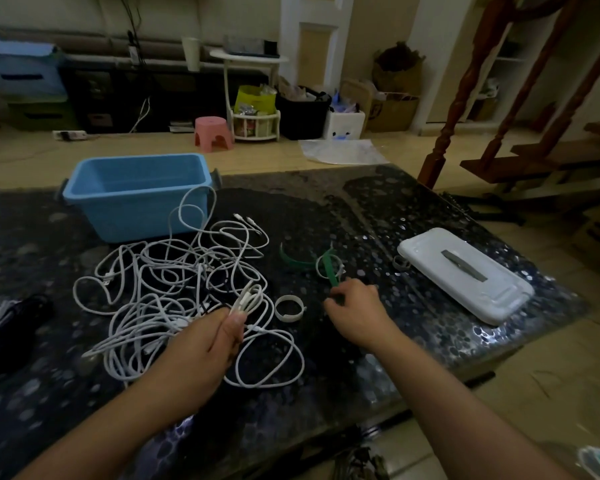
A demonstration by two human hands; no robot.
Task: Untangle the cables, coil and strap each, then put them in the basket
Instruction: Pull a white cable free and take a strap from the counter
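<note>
A tangle of several white cables (174, 282) sprawls over the dark speckled table (378, 216), just in front of the blue basket (136, 192), which looks to hold nothing. My left hand (215, 337) grips a folded bundle of white cable (248, 299) pulled up from the near side of the tangle. My right hand (355, 311) pinches the lower end of a green strap (330, 270). A second green strap (291, 259) curls on the table behind it. A white strap ring (289, 308) lies between my hands, and a grey one (400, 263) sits further right.
A white lid with a grey handle (465, 275) lies at the table's right side. A dark object (14, 318) rests at the left edge. Beyond the table are a pink stool (212, 131), bins and a wooden stair post (440, 143).
</note>
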